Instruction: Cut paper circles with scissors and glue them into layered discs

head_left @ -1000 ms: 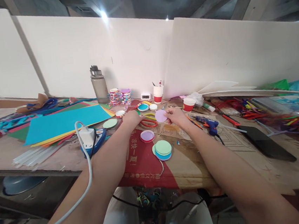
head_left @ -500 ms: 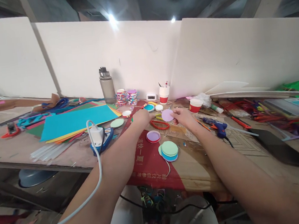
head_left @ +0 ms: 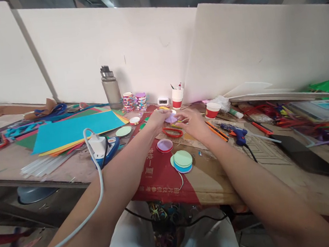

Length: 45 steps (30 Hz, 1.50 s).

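Observation:
A purple paper disc [head_left: 171, 118] is held up between my hands, over the back of the cardboard. My left hand [head_left: 160, 118] pinches its left edge. The fingertips of my right hand [head_left: 192, 122] are closed at its right side; the exact grip is small and partly hidden. Below my hands are red-handled scissors [head_left: 172, 132]. Closer to me lies a shallow red-rimmed cup piece with a purple inside [head_left: 164, 145], beside a stack of green and blue paper discs [head_left: 183, 159]. A white round piece shows partly behind the purple disc.
Coloured paper sheets [head_left: 75, 131], a plug on a power strip [head_left: 99, 146] and a bottle [head_left: 110, 88] are left. Decorated cup stacks [head_left: 140, 101] and paper cups [head_left: 177, 98] stand behind. A glue gun [head_left: 239, 133], cutter [head_left: 262, 127] and black slab [head_left: 305, 154] lie right.
The purple disc, in my right hand before, has moved left to meet my left hand. My left hand has come up from the blue-centred white ring, which no longer shows. The view has tilted down.

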Tool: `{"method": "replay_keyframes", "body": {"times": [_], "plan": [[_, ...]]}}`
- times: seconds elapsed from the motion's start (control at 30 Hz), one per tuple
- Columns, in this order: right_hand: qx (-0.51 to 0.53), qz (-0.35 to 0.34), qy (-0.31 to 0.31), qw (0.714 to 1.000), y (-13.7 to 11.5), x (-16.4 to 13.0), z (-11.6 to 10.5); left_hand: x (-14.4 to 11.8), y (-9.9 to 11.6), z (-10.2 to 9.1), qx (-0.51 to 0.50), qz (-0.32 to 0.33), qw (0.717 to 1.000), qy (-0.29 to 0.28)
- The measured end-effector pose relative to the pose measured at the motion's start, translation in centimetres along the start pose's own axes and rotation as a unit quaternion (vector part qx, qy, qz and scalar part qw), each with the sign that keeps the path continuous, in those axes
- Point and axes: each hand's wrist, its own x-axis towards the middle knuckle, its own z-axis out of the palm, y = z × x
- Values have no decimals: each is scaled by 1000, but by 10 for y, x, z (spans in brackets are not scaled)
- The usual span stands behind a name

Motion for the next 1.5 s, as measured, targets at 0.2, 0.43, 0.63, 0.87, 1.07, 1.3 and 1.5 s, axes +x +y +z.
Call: {"method": "replay_keyframes", "body": {"times": [0.2, 0.43, 0.63, 0.87, 1.07, 1.3, 1.5], "plan": [[-18, 46, -244, 969, -22, -4, -21, 29, 31, -45, -172, 171, 942, 233], [-105, -10, -500, 860, -47, -8, -40, 23, 22, -35, -170, 150, 952, 205], [-153, -17, -526, 836, -43, -9, -32, 3, 7, -7, -97, 121, 977, 146], [-60, 123, -529, 838, -38, -5, -34, 0, 3, -1, -40, 50, 995, 83], [-19, 83, -500, 862, -20, -1, -34, -7, 3, 4, -52, 26, 997, 51], [158, 173, -382, 894, -21, 0, -45, -4, -1, 7, -72, -3, 997, 37], [310, 277, 20, 909, -11, 8, -40, -4, 1, 7, -104, 0, 994, -20]]}}
